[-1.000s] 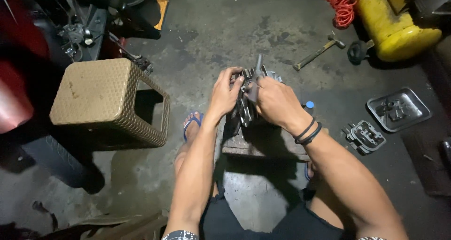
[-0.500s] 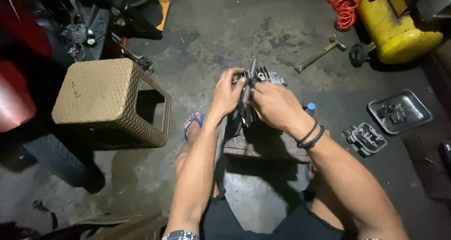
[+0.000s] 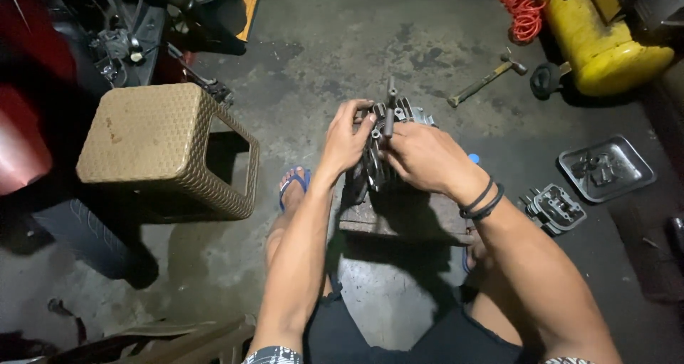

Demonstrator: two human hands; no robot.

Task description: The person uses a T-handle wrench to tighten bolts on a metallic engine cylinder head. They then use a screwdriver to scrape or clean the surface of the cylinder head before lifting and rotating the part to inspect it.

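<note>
The finned grey metal engine part (image 3: 388,139) stands on a dark block (image 3: 399,218) on the concrete floor (image 3: 320,58) between the person's feet, with the left hand (image 3: 345,139) closed around its left side and the right hand (image 3: 424,157) gripping its right side, fingers by a thin upright metal rod (image 3: 390,107). To the right, a shallow square metal tray (image 3: 606,168) holds a few small dark parts too small to tell apart, and a grey metal engine cover (image 3: 554,209) lies just beside it. A tan woven plastic stool (image 3: 160,150) stands well to the left; a wooden-handled hammer (image 3: 488,79) and a yellow tank (image 3: 605,40) lie beyond.
</note>
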